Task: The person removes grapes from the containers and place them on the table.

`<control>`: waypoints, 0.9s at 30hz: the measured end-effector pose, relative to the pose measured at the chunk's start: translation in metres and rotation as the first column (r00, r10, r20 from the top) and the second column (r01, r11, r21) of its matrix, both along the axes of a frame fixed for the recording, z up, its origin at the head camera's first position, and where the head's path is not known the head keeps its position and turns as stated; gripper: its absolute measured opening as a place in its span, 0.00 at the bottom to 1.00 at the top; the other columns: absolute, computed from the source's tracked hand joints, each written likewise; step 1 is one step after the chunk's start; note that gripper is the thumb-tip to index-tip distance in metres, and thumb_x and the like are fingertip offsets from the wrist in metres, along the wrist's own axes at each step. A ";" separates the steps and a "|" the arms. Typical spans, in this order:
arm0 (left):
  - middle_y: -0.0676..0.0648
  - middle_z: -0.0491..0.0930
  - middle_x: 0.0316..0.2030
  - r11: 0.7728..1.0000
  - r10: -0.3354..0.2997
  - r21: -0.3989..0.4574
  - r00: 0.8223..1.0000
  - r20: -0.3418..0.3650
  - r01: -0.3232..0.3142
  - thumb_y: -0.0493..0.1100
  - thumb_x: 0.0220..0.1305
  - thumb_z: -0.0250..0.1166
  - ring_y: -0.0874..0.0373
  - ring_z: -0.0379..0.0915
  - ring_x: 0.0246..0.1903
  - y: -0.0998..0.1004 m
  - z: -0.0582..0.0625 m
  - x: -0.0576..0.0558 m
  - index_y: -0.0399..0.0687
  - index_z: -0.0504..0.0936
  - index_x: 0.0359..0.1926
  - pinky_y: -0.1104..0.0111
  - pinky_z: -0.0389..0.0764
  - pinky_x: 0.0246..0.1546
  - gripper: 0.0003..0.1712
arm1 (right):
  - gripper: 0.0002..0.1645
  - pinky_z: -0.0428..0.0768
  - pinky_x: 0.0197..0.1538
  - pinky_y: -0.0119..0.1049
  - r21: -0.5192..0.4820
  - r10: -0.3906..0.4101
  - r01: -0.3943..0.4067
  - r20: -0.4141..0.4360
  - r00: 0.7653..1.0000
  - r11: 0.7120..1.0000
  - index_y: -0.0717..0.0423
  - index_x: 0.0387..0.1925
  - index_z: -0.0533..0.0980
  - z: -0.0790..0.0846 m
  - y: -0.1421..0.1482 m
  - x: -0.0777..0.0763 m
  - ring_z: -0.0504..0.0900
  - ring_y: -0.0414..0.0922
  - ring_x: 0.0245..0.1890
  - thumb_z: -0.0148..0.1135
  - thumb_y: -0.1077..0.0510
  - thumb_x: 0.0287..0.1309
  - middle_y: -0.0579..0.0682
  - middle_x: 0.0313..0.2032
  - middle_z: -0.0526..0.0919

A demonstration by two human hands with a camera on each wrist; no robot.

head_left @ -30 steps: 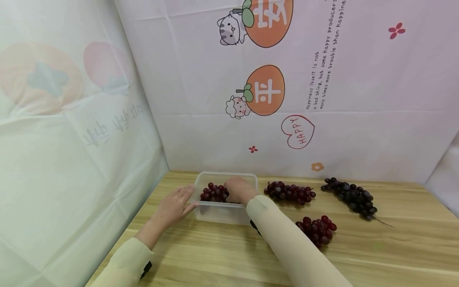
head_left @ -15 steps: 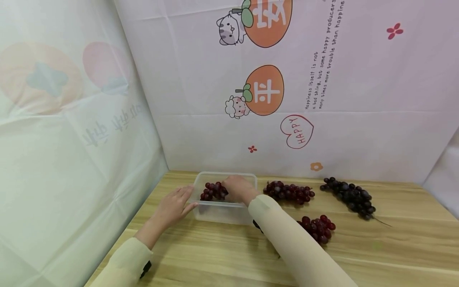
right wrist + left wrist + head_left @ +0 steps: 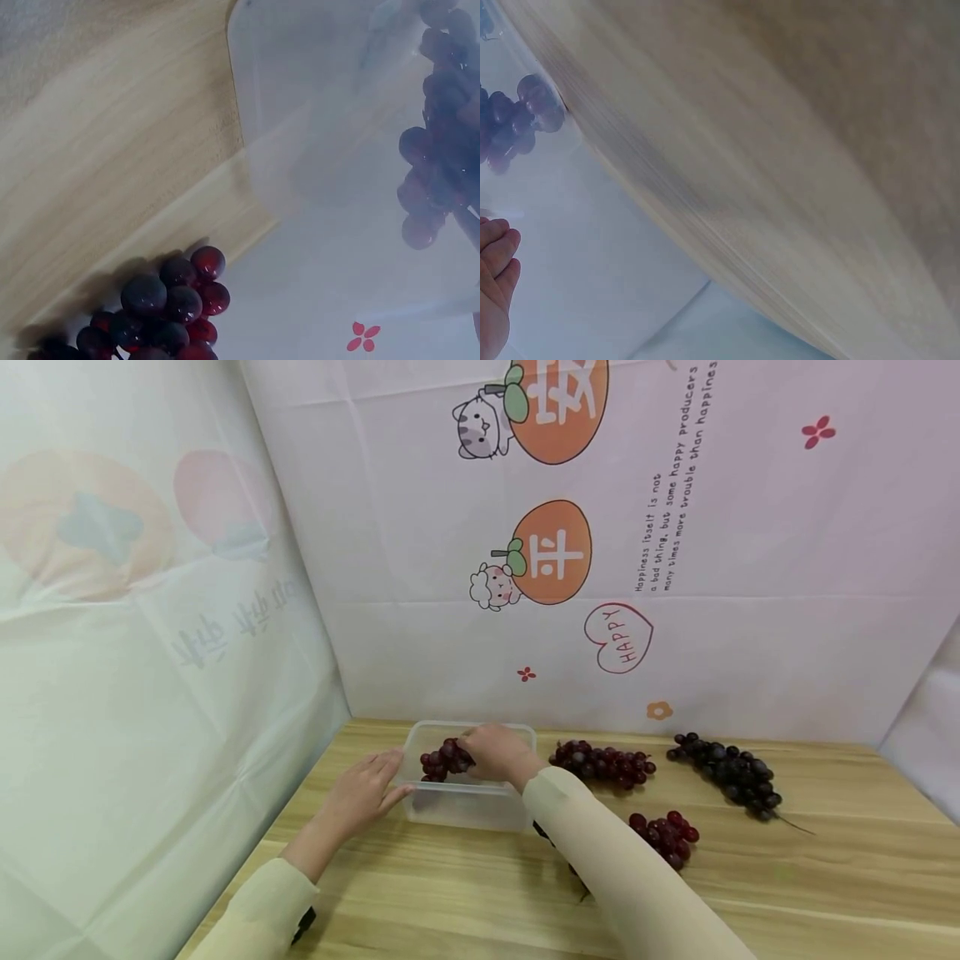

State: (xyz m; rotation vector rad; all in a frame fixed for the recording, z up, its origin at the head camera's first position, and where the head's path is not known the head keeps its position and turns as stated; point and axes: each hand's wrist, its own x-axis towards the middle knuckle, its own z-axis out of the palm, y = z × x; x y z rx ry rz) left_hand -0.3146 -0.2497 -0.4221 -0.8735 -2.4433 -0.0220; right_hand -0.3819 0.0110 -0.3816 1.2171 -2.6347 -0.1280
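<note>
A clear plastic box point(image 3: 465, 812) stands near the back left of the wooden table. Inside it, a bunch of dark red grapes point(image 3: 442, 761) is in the grip of my right hand point(image 3: 495, 755), which reaches over the front rim; the hand covers the bunch's right end. My left hand point(image 3: 366, 787) rests at the box's left front corner, fingers straight and thumb along the front rim. In the right wrist view the gripped grapes point(image 3: 431, 169) show hazily through the box wall. The left wrist view has the left hand's fingertips point(image 3: 508, 244) below the grapes point(image 3: 521, 112).
Right of the box lies another red bunch of grapes point(image 3: 603, 764), with a black bunch point(image 3: 729, 774) farther right. A third bunch, red point(image 3: 670, 838), is partly hidden behind the right sleeve point(image 3: 622, 868). Printed white cloth point(image 3: 420, 643) hangs behind and at the left.
The grapes in the right hand have risen and shifted slightly inside the box, the right hand tilting with them. The left hand stays at the rim.
</note>
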 end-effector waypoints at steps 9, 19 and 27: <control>0.33 0.73 0.59 1.000 0.008 0.012 1.000 0.017 -0.008 0.55 0.67 0.62 0.40 0.72 0.57 0.000 0.000 0.001 0.28 0.68 0.64 0.50 0.72 0.60 0.38 | 0.20 0.81 0.50 0.36 0.061 0.051 -0.045 -0.109 0.993 0.997 0.54 0.48 0.80 0.011 0.002 0.006 0.81 0.46 0.50 0.70 0.50 0.56 0.51 0.56 0.79; 0.33 0.73 0.60 1.000 0.015 0.018 1.000 0.024 -0.015 0.58 0.70 0.57 0.39 0.72 0.56 0.000 -0.001 0.000 0.29 0.68 0.64 0.51 0.72 0.60 0.38 | 0.31 0.70 0.65 0.42 0.063 0.137 -0.126 -0.224 0.965 0.990 0.59 0.61 0.74 0.025 0.004 0.015 0.73 0.50 0.61 0.67 0.51 0.59 0.55 0.62 0.74; 0.32 0.73 0.59 1.000 0.010 0.018 1.000 0.028 -0.011 0.54 0.67 0.62 0.39 0.72 0.56 0.001 0.001 0.001 0.28 0.68 0.64 0.51 0.71 0.60 0.37 | 0.33 0.71 0.64 0.43 0.037 0.241 -0.249 -0.429 0.871 0.968 0.62 0.61 0.73 0.028 0.015 0.014 0.75 0.49 0.60 0.69 0.52 0.57 0.57 0.59 0.77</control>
